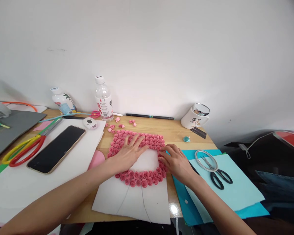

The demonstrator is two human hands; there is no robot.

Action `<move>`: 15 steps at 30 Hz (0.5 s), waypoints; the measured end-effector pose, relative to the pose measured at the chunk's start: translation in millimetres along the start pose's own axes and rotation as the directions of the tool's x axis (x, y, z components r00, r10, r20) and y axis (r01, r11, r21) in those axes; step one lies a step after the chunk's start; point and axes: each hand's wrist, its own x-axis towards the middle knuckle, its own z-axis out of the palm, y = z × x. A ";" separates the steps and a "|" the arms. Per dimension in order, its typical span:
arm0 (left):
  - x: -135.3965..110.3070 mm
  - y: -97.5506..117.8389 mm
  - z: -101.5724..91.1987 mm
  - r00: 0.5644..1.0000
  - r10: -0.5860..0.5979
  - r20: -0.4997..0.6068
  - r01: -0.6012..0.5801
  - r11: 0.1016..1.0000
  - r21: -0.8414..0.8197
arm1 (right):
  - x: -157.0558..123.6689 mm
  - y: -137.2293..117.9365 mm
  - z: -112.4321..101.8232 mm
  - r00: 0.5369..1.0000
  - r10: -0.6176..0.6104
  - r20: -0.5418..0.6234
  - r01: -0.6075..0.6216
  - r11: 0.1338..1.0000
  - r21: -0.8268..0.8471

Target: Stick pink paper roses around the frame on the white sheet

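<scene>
Pink rolled paper roses [145,182] form a thick ring on a white paper sheet [159,203], around a bare white middle. Two pencil lines run down the sheet below the ring. My left hand [128,153] lies over the ring's left and upper part, fingers spread, hiding some roses. At the inner right edge, my right hand [174,160] has thumb and fingertips pinched on a paper rose, mostly covered by the fingers. Several loose pink roses [122,126] lie behind the ring, and a teal rose [186,139] is off to the right.
Left are a phone [57,149], red-yellow scissors [26,150] and a correction tape [90,123]. A bottle [104,106], a pen [150,116] and a mug [195,117] line the wall. Black scissors [220,179] and a tape roll [198,164] rest on blue paper [237,192].
</scene>
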 end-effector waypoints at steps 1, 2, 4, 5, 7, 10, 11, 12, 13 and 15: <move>-0.1 -0.7 1.1 1.000 0.002 -0.007 -0.002 1.000 0.003 | -0.6 1.6 0.2 1.000 0.024 -0.017 -0.023 0.999 0.045; -0.1 -1.4 2.2 1.000 0.003 -0.013 -0.003 1.000 0.007 | -1.9 3.0 0.6 0.997 0.056 -0.044 -0.052 0.994 0.095; 0.0 -2.5 3.7 1.000 0.005 -0.028 -0.005 1.000 0.015 | -7.6 3.2 2.5 0.984 0.145 -0.104 -0.125 0.976 0.180; 0.0 -2.6 3.8 0.999 0.006 -0.036 -0.006 1.000 0.014 | -12.0 0.7 3.8 0.972 0.199 -0.123 -0.172 0.965 0.199; -0.1 -2.1 2.7 0.999 0.005 -0.037 -0.005 1.000 0.007 | -24.0 -11.1 6.5 0.951 0.290 -0.103 -0.266 0.944 0.197; -0.7 -0.2 -0.9 1.000 -0.011 -0.022 0.011 1.000 0.000 | -45.1 -43.1 7.2 0.942 0.329 0.068 -0.336 0.928 0.158; -0.9 0.4 -1.7 1.000 -0.015 -0.022 0.015 1.000 0.004 | -51.3 -54.5 6.0 0.939 0.321 0.125 -0.337 0.930 0.143; -1.1 0.9 -2.1 0.999 -0.019 -0.028 0.019 1.000 0.010 | -56.3 -64.6 4.1 0.926 0.328 0.189 -0.353 0.928 0.120; -1.2 1.1 -2.0 0.999 -0.024 -0.037 0.025 1.000 0.017 | -59.9 -72.6 1.9 0.917 0.324 0.231 -0.354 0.929 0.103; -0.7 1.0 -0.2 0.997 -0.037 -0.066 0.039 0.999 0.027 | -62.1 -80.5 -2.9 0.906 0.318 0.281 -0.353 0.932 0.084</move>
